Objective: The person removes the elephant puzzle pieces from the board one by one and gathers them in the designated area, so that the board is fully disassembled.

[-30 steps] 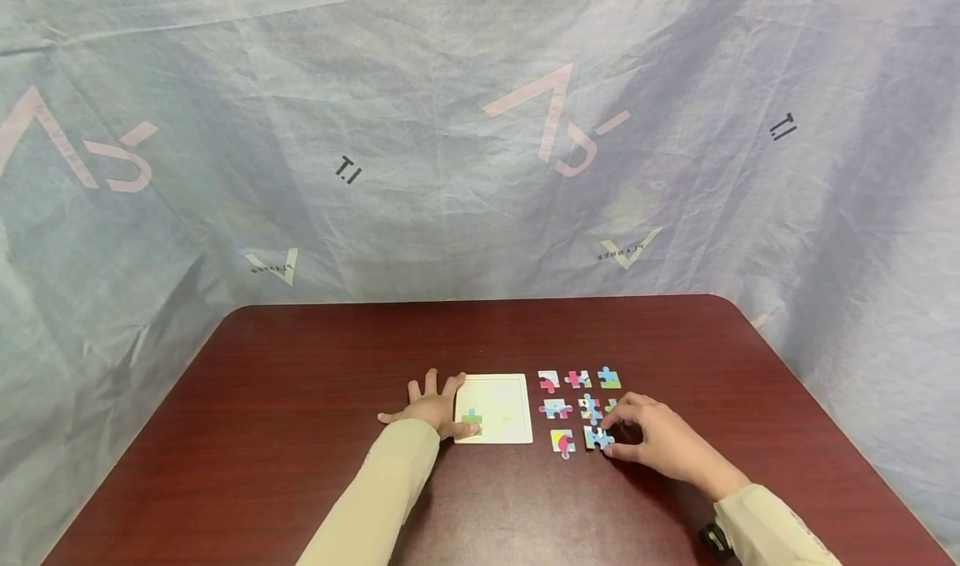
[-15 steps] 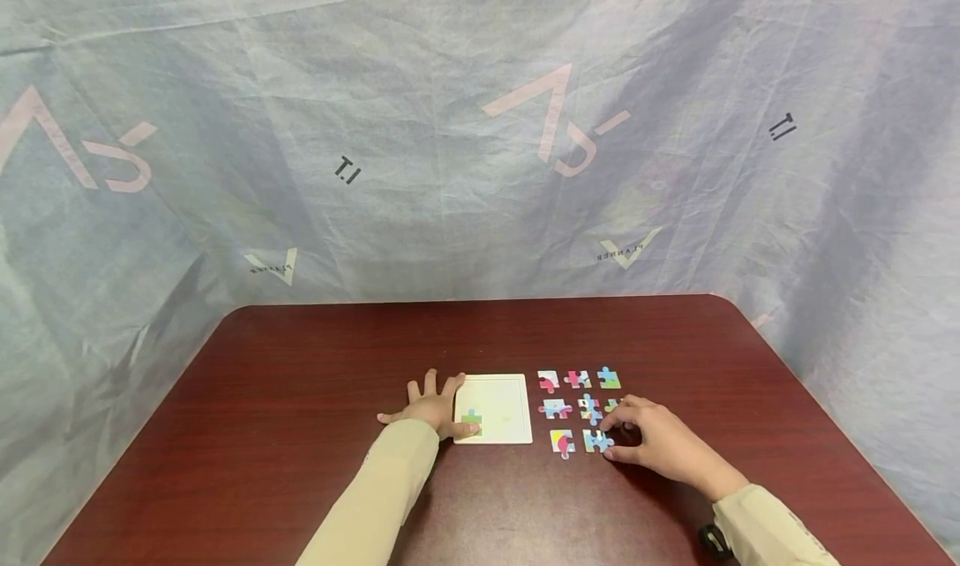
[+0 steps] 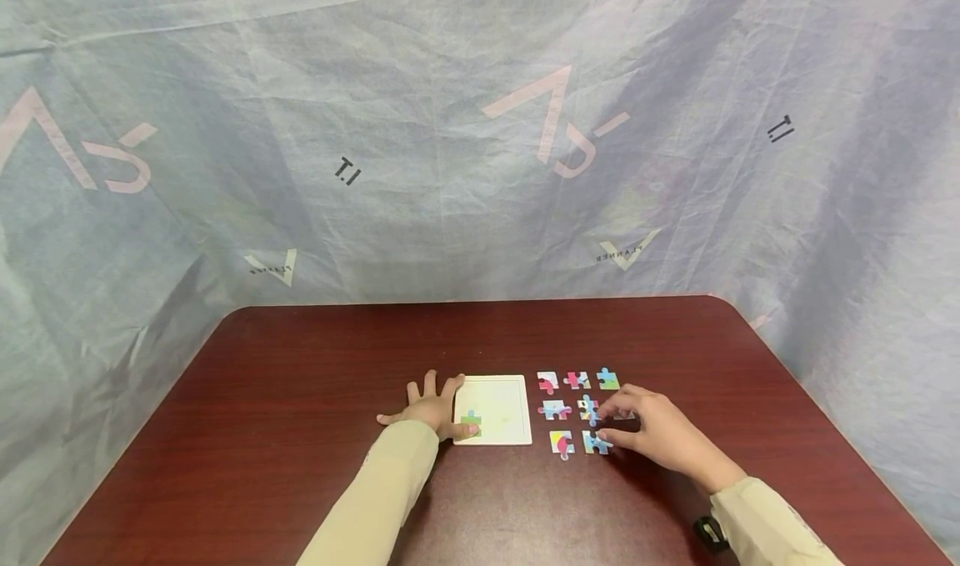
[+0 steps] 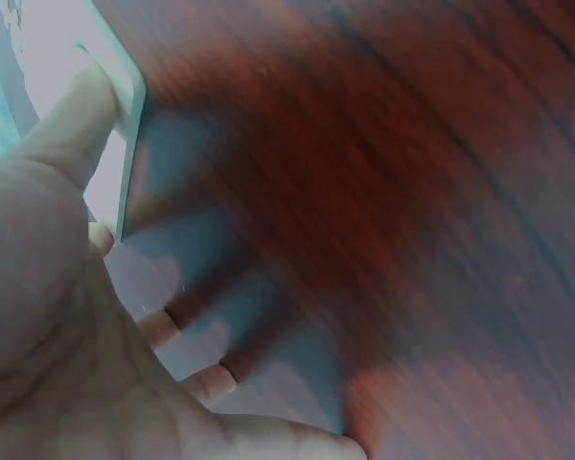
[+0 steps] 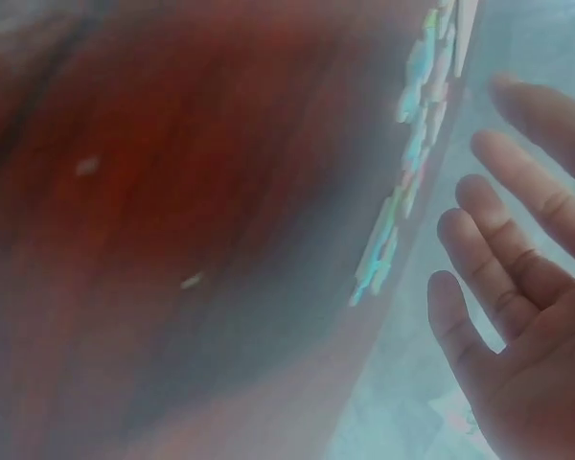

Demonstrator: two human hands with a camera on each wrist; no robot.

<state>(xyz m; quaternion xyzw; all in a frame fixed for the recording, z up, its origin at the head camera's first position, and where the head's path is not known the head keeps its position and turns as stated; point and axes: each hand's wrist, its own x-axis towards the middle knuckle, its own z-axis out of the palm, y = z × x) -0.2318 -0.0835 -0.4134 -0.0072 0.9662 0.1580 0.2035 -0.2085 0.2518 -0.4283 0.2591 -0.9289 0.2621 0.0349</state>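
My left hand lies spread at the left side of a square cream puzzle tray. Its thumb rests over the tray's near left corner, partly covering a green and blue puzzle piece inside. In the left wrist view the thumb crosses the rim of the tray, the other fingers on the table. My right hand hovers over the loose puzzle pieces, nearest a blue piece. In the right wrist view its fingers are loosely bent and hold nothing visible. It hides part of the pieces' right side.
The loose pieces lie in rows right of the tray, including a red and white piece and a blue and green piece at the back. A brown wooden table bears everything. Grey printed cloth hangs behind it.
My right hand was touching the near right blue piece; now it has lifted slightly away from it and shifted a little farther back. The left hand and tray stay put.
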